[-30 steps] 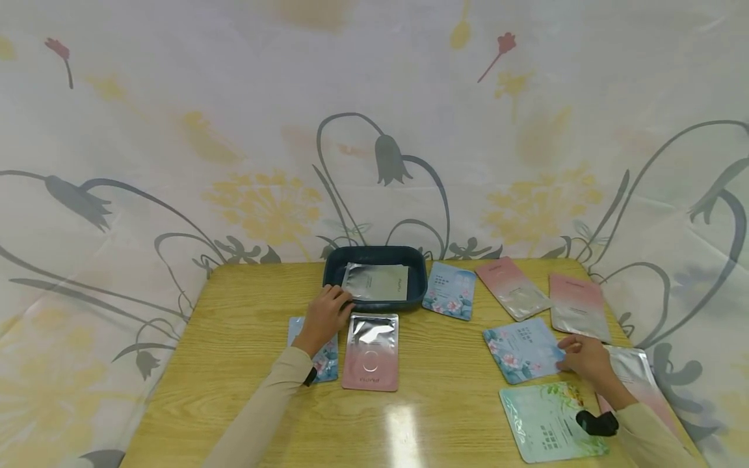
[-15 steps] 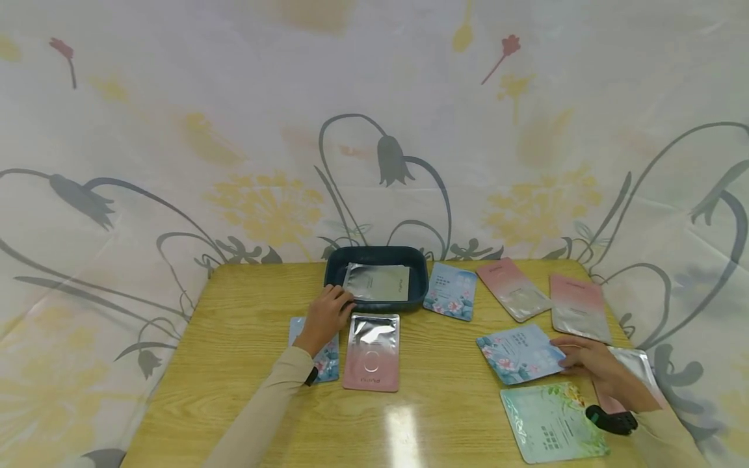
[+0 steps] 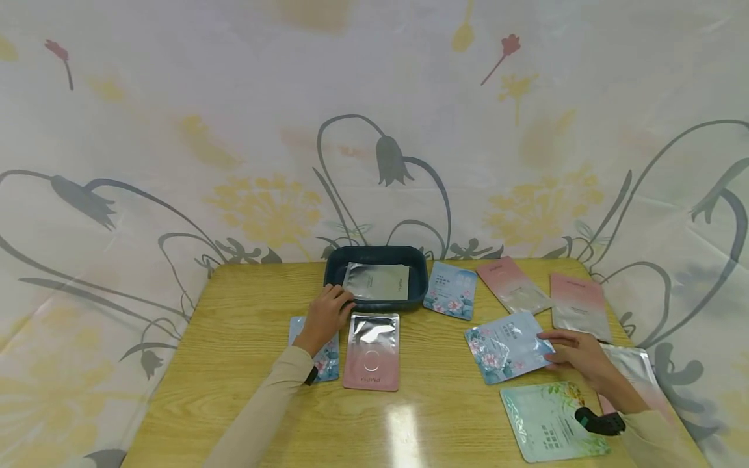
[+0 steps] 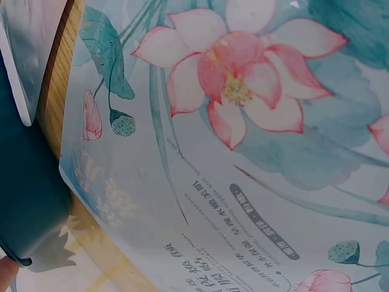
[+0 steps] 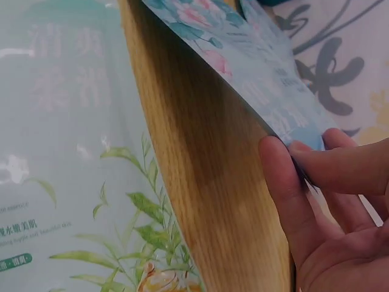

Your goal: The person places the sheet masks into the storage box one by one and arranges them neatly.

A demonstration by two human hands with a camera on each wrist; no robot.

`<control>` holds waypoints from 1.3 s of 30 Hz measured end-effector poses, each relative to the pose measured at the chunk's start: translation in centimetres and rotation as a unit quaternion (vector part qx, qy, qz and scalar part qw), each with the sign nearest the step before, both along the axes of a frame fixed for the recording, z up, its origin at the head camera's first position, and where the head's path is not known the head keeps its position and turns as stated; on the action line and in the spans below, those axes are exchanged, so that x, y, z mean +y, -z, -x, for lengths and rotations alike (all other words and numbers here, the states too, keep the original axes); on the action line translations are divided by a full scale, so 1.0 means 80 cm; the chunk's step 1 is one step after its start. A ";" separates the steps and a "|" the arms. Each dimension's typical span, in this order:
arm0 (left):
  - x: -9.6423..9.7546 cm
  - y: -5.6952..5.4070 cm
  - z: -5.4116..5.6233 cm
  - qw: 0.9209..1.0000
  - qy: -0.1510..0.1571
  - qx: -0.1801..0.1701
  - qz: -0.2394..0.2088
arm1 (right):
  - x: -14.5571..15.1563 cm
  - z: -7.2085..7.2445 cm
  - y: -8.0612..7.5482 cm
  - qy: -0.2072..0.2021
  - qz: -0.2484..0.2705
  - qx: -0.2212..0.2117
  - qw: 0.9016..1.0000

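My right hand (image 3: 582, 361) pinches the right edge of a blue floral sheet mask packet (image 3: 506, 348) between thumb and fingers. In the right wrist view the pinched packet (image 5: 243, 67) tilts up off the wood, with the thumb (image 5: 352, 170) on top. My left hand (image 3: 326, 318) holds the near left rim of a dark blue-green tray (image 3: 418, 283); only a fingertip (image 4: 6, 272) shows at that rim in the left wrist view. Inside the tray lies a silvery-green packet (image 3: 377, 283). Beneath my left wrist is another blue floral packet (image 3: 328, 361), partly hidden.
A pink-silver packet (image 3: 371, 354) lies before the tray, a blue one (image 3: 450, 290) right of it. Pink packets (image 3: 512, 286) lie at the table's right, one (image 3: 634, 374) partly behind my right forearm. A green packet (image 3: 552, 422) is nearest. A patterned cloth (image 3: 374, 130) hangs behind.
My right hand has lifted the blue floral packet's edge and shifted the packet a little left. My left hand stays at the tray rim.
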State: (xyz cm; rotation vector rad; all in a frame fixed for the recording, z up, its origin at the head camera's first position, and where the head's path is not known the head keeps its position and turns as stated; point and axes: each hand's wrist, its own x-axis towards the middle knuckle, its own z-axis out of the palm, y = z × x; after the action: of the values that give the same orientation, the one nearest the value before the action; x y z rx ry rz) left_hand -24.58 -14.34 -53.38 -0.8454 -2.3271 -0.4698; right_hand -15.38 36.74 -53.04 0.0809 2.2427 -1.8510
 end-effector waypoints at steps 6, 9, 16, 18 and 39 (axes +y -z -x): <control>0.000 0.001 0.001 1.000 0.000 0.001 0.001 | -0.022 0.004 -0.017 0.012 -0.029 0.050 0.998; -0.001 0.003 0.001 1.000 -0.003 -0.003 0.004 | -0.032 0.007 -0.024 0.017 -0.038 0.067 0.997; -0.003 0.006 0.002 1.000 0.000 -0.002 0.003 | -0.055 0.020 -0.029 0.002 -0.001 0.116 0.993; -0.003 0.008 0.003 1.000 0.000 0.003 0.001 | -0.063 0.024 -0.030 -0.007 0.011 0.125 0.992; 0.000 0.008 0.001 1.000 -0.002 0.004 -0.004 | -0.136 0.076 -0.048 -0.009 0.099 0.124 0.987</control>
State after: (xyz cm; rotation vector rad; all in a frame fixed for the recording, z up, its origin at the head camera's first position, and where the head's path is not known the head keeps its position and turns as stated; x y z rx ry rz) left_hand -24.63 -14.36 -54.05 -0.8386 -2.3179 -0.4723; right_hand -21.47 25.86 -49.17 -0.2148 2.1866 -2.1672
